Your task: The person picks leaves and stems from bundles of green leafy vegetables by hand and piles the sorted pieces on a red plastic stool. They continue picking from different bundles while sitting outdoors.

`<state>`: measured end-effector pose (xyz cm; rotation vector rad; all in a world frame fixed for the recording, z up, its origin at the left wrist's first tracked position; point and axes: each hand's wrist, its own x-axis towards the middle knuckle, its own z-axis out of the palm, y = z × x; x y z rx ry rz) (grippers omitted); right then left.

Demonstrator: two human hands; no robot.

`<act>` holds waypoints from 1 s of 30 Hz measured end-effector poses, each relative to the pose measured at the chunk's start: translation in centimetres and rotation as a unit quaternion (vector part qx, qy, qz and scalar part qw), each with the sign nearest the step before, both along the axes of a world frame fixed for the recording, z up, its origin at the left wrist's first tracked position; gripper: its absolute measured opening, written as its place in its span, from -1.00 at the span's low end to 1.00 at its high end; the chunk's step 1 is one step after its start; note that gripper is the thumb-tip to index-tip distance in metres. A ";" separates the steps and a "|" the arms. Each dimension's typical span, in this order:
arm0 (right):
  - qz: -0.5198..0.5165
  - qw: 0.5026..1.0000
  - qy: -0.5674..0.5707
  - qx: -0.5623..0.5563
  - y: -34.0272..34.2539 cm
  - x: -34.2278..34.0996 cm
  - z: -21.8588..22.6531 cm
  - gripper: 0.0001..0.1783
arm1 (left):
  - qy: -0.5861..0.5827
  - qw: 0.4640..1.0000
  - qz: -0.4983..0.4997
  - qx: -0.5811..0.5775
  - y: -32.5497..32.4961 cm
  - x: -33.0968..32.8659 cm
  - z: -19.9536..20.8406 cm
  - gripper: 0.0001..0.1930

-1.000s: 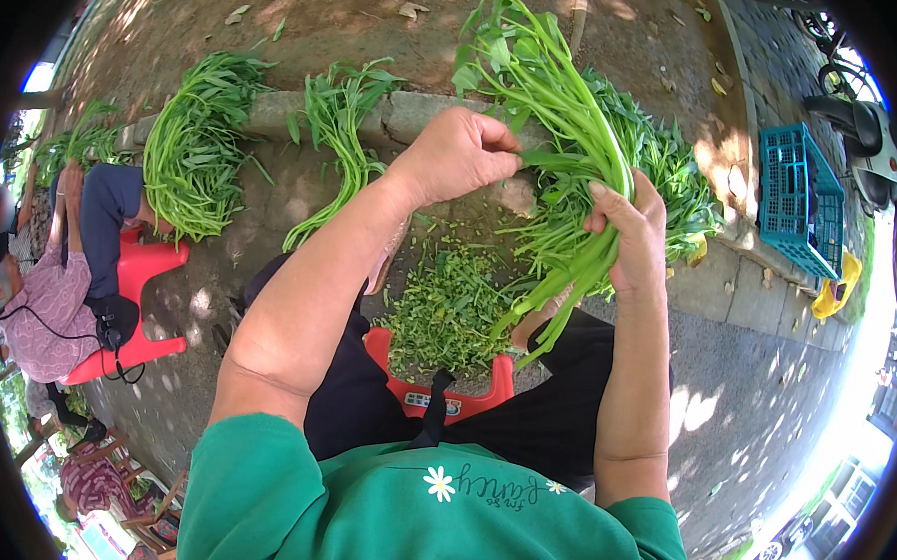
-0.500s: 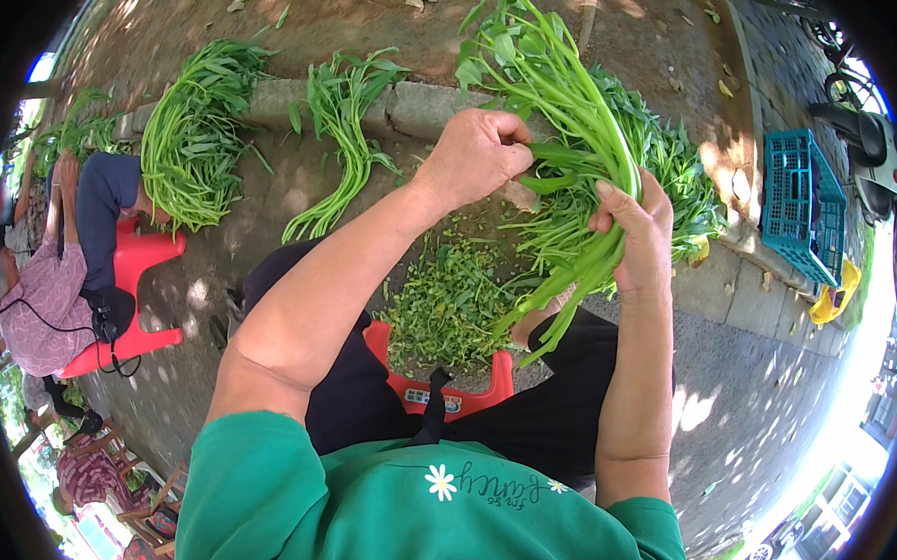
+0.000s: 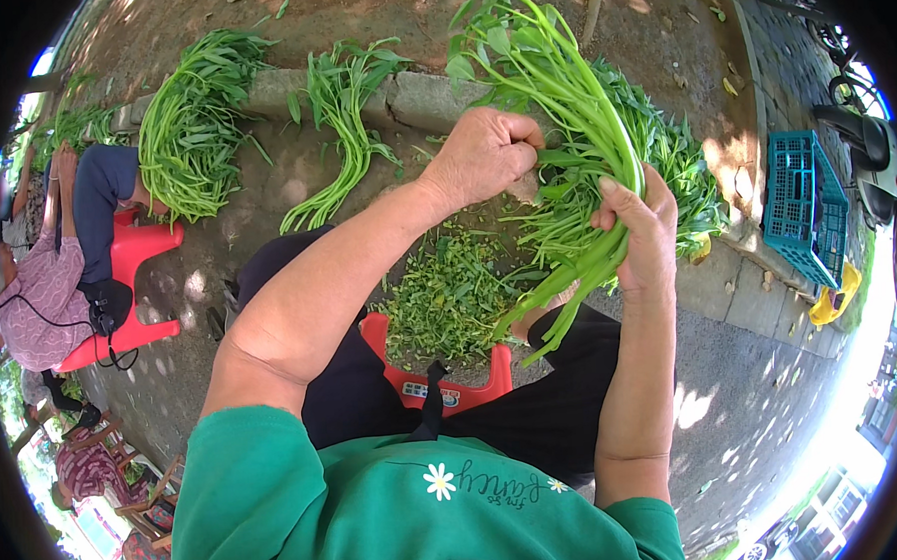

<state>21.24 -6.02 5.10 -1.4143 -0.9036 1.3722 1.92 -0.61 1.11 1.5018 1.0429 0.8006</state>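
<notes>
The right hand (image 3: 642, 234) wraps its fingers around long-stemmed leafy greens (image 3: 579, 102) over a green leafy pile (image 3: 687, 185); the left hand's fingers (image 3: 521, 145) press together beside the stems, any pinched leaf unclear. Dark cursive lettering (image 3: 510, 485) marks the green cloth shirt (image 3: 379, 513).

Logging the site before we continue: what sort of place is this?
Outdoors, probably a roadside or yard: a stone kerb borders bare soil, sunlight dapples the grey ground, and what looks like a scooter stands beyond the teal crate.

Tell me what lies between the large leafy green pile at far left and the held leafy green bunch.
In the head view, a smaller loose green-stemmed bunch, then the bare left hand.
</notes>
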 end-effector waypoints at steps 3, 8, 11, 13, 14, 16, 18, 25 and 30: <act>-0.006 1.000 -0.004 0.006 0.0 0.1 0.2 -0.71 | -0.001 0.998 -0.037 -0.058 0.0 -0.3 0.2 -0.81; -0.008 1.000 0.006 0.009 0.0 0.4 0.1 -0.68 | 0.156 0.943 -0.199 -0.217 -0.3 -0.8 1.8 -0.76; -0.006 1.000 0.016 0.015 0.1 0.4 0.0 -0.66 | 0.222 0.936 -0.258 -0.087 -1.4 -1.2 0.6 -0.64; -0.004 1.000 0.020 0.016 0.1 0.4 -0.1 -0.65 | 0.260 0.933 -0.250 -0.010 -1.5 -1.4 0.4 -0.60; -0.003 1.000 0.021 0.015 0.2 0.4 -0.1 -0.65 | 0.226 0.947 -0.226 -0.032 -1.2 -1.6 0.4 -0.62; -0.003 1.000 0.021 0.013 0.1 0.4 -0.2 -0.65 | 0.154 0.969 -0.177 -0.076 0.0 -1.9 0.4 -0.64; -0.006 1.000 0.020 0.010 0.1 0.4 -0.2 -0.64 | 0.008 0.966 -0.079 -0.244 0.4 -1.9 1.0 -0.71; -0.001 1.000 0.008 0.008 0.1 0.2 -0.1 -0.63 | -0.133 0.950 -0.025 -0.281 1.0 -1.6 1.4 -0.75; 0.000 1.000 0.008 0.010 0.0 0.4 -0.2 -0.64 | -0.104 0.966 -0.047 -0.233 1.0 -1.5 1.4 -0.77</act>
